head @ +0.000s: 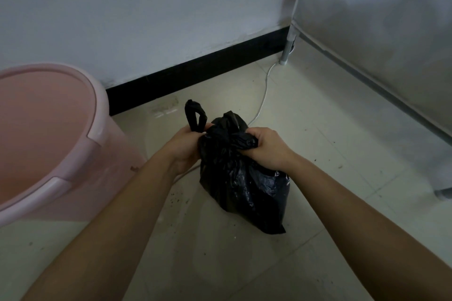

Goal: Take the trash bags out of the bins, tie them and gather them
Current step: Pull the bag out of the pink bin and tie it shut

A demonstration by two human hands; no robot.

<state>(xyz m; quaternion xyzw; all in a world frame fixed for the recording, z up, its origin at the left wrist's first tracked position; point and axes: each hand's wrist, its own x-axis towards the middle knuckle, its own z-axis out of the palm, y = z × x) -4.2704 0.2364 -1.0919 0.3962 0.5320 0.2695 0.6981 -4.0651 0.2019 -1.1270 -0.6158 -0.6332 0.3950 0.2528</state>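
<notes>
A filled black trash bag (244, 186) stands on the tiled floor in the middle of the view. My left hand (186, 146) grips one of its handle loops, which sticks up above my fingers. My right hand (266, 148) grips the bunched plastic at the other side of the bag's mouth. The two handles cross at the top of the bag between my hands. A pink bin (49, 139) stands at the left with no bag inside it.
A white wall with a black skirting board (195, 76) runs behind the bag. A white cable (263, 95) trails across the floor to a pole at the corner. A grey covered rack (379, 32) fills the right side. Dark crumbs dot the floor tiles.
</notes>
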